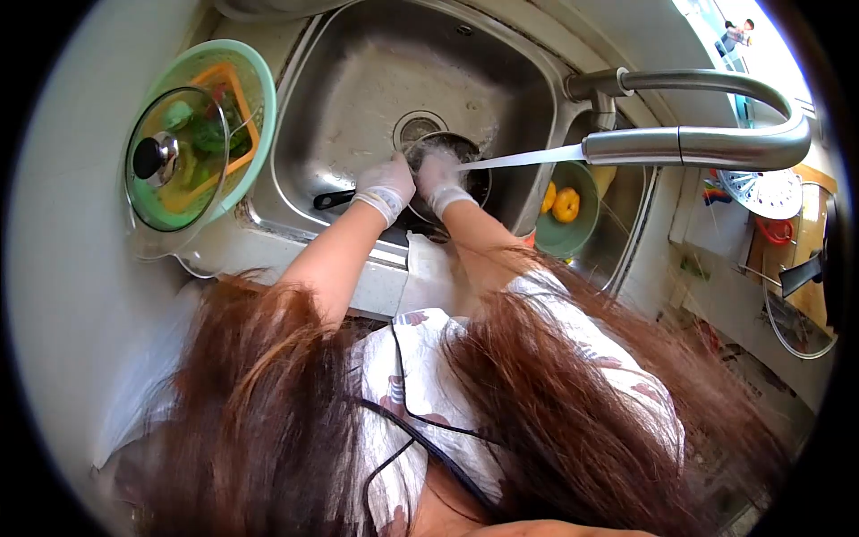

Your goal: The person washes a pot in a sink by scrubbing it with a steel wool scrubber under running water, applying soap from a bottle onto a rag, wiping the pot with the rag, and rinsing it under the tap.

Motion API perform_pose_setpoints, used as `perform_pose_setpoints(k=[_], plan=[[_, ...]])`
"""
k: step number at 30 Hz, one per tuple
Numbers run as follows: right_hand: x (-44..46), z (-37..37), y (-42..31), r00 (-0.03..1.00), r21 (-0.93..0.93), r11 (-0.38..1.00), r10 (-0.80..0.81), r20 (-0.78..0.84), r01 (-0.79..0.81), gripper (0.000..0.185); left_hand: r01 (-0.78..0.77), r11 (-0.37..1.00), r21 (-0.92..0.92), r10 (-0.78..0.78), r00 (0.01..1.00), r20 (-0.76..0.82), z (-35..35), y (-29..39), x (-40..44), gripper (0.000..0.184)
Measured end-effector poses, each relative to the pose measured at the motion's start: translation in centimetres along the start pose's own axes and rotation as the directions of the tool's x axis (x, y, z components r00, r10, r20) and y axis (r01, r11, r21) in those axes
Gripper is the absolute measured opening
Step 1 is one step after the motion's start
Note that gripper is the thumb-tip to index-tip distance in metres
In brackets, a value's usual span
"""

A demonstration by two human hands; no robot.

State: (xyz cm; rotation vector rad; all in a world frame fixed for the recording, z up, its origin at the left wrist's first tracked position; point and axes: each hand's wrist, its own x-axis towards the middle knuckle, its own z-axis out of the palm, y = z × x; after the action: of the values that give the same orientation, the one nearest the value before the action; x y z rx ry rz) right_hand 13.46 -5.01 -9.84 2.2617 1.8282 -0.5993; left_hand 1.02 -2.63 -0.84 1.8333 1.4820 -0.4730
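A dark round pan (479, 183) stands in the steel sink (358, 80), its black handle (334, 199) pointing left. Both hands wear thin translucent gloves. My left hand (388, 183) is closed at the pan's left edge, near the handle. My right hand (437, 174) is inside the pan under the running water (519, 160); splashes blur its fingers, and what it may hold is hidden. The water comes from the steel faucet (680, 148) at the right.
A green basin (268, 98) with a glass lid (134, 201) and vegetables stands left of the sink. In the right sink compartment a green bowl (573, 237) holds yellow-orange produce (565, 205). A white cloth (428, 268) hangs over the front edge. Long hair falls below.
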Motion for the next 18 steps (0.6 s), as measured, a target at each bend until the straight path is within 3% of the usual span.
perform_pose_setpoints(k=[1, 4, 5, 7, 8, 11, 13, 14, 16, 18], plan=[[-1.3, -1.1, -0.8, 0.985, 0.052, 0.997, -0.065, 0.161, 0.058, 0.029, 0.002, 1.0, -0.011, -0.002, 1.0, 0.001, -0.2, 0.0, -0.2, 0.034], [-5.4, -3.4, 1.0, 0.905, 0.048, 0.934, -0.356, 0.232, 0.354, 0.038, -0.074, 0.994, -0.086, 0.072, 0.997, -0.021, 0.4, -0.6, 0.5, 0.031], [-5.7, -4.7, 1.4, 0.904, 0.006, 0.955, -0.281, 0.323, 0.295, 0.041, -0.11, 0.987, -0.115, 0.107, 0.994, -0.029, 0.8, -1.0, 0.7, 0.03], [-5.7, -5.6, 2.2, 0.902, -0.143, 0.982, -0.053, 0.428, 0.125, 0.044, -0.152, 0.988, -0.027, 0.154, 0.966, 0.208, 0.5, -0.8, 2.1, 0.021], [-5.5, -5.2, 3.1, 0.938, -0.13, 0.988, -0.037, 0.344, 0.086, 0.042, -0.175, 0.985, 0.014, 0.161, 0.932, 0.325, -0.3, -0.6, 2.0, 0.018], [-6.7, -8.2, 4.9, 0.985, 0.254, 0.959, -0.154, 0.081, 0.129, 0.036, 0.092, 0.91, -0.404, 0.123, 0.871, 0.475, -3.1, 0.1, -0.7, 0.015], [-7.2, -9.1, 5.9, 0.99, 0.544, 0.832, -0.045, -0.136, 0.113, 0.033, 0.094, 0.871, -0.482, 0.191, 0.84, 0.509, -3.8, -0.2, -1.2, 0.016], [-7.2, -9.0, 6.7, 0.987, 0.665, 0.745, 0.058, -0.149, 0.057, 0.032, 0.095, 0.85, -0.518, 0.226, 0.822, 0.523, -4.0, -0.6, -1.4, 0.017], [-7.9, -10.0, 7.7, 0.934, 0.678, 0.725, 0.149, -0.326, 0.122, 0.032, 0.272, 0.748, -0.605, 0.127, 0.837, 0.533, -3.4, -1.3, -1.2, 0.011], [-8.8, -11.4, 7.4, 0.927, 0.557, 0.825, 0.127, -0.353, 0.099, 0.033, 0.443, 0.574, -0.689, 0.009, 0.838, 0.546, -3.1, -1.7, -2.4, 0.009]])
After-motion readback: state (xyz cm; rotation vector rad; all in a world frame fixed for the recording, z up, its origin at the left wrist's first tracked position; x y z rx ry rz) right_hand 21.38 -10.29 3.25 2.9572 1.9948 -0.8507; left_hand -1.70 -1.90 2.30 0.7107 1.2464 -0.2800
